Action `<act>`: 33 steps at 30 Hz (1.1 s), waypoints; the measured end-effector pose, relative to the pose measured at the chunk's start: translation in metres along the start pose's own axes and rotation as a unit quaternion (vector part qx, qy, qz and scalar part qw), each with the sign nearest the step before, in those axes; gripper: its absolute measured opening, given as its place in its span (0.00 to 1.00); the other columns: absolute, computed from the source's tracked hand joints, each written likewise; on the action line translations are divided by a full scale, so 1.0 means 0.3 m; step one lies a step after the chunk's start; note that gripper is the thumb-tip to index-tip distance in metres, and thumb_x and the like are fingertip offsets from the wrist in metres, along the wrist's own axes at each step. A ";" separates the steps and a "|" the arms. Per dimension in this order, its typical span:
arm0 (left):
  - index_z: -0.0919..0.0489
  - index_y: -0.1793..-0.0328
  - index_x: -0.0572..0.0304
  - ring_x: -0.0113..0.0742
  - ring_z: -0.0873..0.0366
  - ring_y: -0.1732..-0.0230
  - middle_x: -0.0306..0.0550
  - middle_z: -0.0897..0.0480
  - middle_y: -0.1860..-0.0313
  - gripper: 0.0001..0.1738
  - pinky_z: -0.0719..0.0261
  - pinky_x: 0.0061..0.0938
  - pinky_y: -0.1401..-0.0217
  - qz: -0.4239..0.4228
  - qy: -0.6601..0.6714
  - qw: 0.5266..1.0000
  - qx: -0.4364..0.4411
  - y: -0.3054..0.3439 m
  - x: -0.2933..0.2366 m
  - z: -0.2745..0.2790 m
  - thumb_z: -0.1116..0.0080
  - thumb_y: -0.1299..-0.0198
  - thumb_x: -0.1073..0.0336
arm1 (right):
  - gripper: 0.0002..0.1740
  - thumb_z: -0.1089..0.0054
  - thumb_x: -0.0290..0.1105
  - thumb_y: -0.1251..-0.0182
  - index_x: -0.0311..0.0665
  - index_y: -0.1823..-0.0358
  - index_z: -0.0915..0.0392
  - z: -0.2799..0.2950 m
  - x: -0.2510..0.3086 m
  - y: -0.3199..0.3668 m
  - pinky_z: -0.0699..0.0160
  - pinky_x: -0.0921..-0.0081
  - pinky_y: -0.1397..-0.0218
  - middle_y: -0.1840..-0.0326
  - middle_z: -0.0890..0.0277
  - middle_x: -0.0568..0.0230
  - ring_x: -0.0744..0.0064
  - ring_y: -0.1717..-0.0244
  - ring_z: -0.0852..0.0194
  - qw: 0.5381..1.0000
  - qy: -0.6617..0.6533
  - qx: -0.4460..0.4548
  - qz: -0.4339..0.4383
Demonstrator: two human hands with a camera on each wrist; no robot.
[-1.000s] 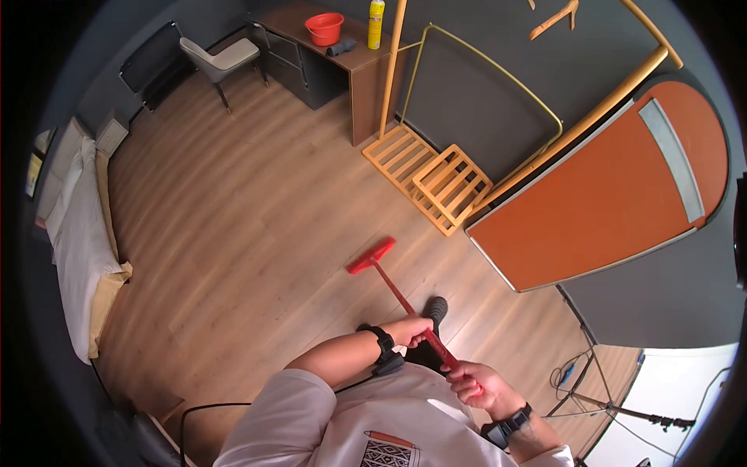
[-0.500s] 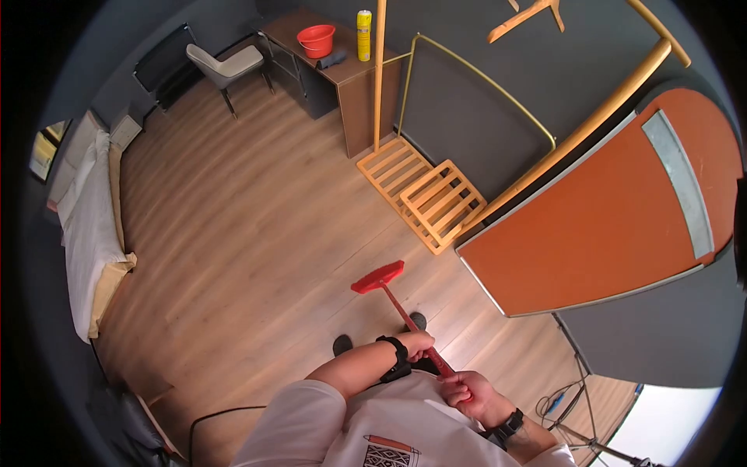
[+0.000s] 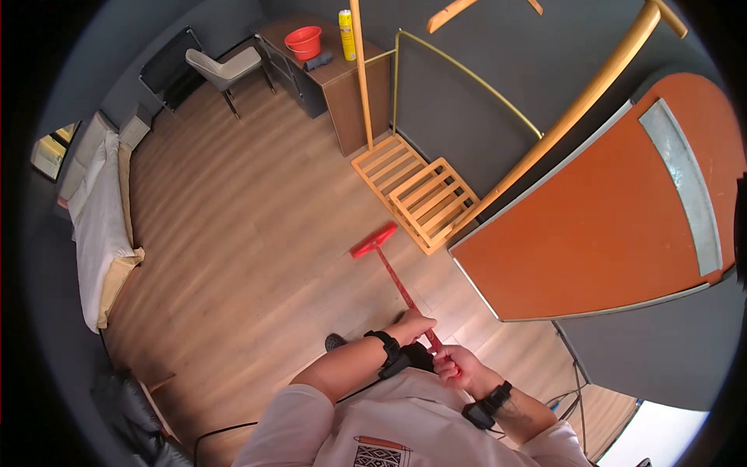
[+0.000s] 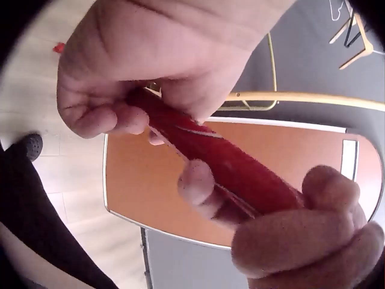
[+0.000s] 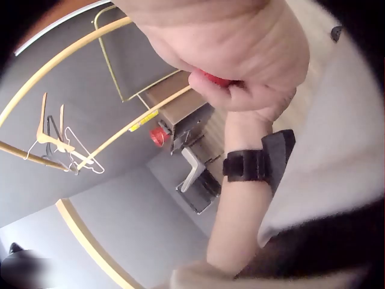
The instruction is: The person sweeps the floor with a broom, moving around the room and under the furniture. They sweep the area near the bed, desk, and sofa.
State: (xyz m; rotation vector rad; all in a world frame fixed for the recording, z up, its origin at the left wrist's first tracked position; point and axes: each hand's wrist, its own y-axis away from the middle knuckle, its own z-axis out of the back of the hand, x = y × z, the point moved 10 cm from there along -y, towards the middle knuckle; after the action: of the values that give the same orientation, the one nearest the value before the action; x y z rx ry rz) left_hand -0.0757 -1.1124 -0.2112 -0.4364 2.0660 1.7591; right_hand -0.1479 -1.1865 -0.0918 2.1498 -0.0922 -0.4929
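A long red broom (image 3: 394,278) slants forward from my body, with its wide red head (image 3: 374,240) at the wooden floor. My left hand (image 3: 415,325) grips the handle lower down, fingers curled round it. Close to the handle's top end, my right hand (image 3: 457,366) holds it in a curled grip near my shirt. In the left wrist view the red handle (image 4: 222,162) runs between both hands. The right wrist view shows only a bit of red handle (image 5: 215,79) inside the right hand; the fingers hide the rest.
A slatted wooden rack (image 3: 432,204) stands just beyond the broom head. An orange board (image 3: 591,226) leans at the right. Further back are a desk (image 3: 362,101) with a red bucket (image 3: 303,43) and yellow can (image 3: 347,35), a chair (image 3: 226,68) and a bed (image 3: 97,233).
The broom head first came nearer my feet, then moved forward again toward the rack. Both hands have kept their grip on the handle. The view has shifted a little, and my feet have moved.
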 end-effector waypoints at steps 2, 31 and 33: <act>0.33 0.85 0.56 0.26 0.42 0.93 0.37 0.34 0.91 0.11 0.49 0.23 0.92 -0.020 -0.003 1.000 -0.005 0.042 -0.057 -0.044 0.47 0.55 0.65 | 0.08 0.56 0.21 0.47 0.40 0.65 0.35 0.031 0.033 -0.020 0.51 0.92 0.93 0.85 0.45 0.73 0.85 0.90 0.50 1.000 0.012 0.005 0.017; 0.31 0.76 0.60 0.36 0.30 0.79 0.44 0.30 0.82 0.07 0.29 0.28 0.75 0.060 0.341 0.929 0.129 0.137 0.399 -0.245 0.49 0.53 0.66 | 0.14 0.53 0.42 0.40 0.37 0.68 0.33 0.192 -0.239 -0.067 0.33 0.75 0.82 0.85 0.34 0.66 0.70 0.84 0.34 0.929 0.352 -0.063 0.093; 0.32 0.74 0.60 0.37 0.30 0.79 0.44 0.29 0.82 0.06 0.29 0.29 0.74 0.034 0.362 0.931 0.037 0.174 0.442 -0.212 0.49 0.52 0.67 | 0.20 0.56 0.49 0.39 0.37 0.71 0.32 0.239 -0.278 -0.060 0.35 0.76 0.84 0.87 0.34 0.66 0.70 0.88 0.35 0.893 0.429 -0.098 0.095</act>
State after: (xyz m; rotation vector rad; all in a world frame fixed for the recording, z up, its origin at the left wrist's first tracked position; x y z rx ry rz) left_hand -0.2226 -1.1645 -0.2214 -1.1428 2.6387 1.7043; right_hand -0.2537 -1.2106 -0.1169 1.9500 0.2327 0.5602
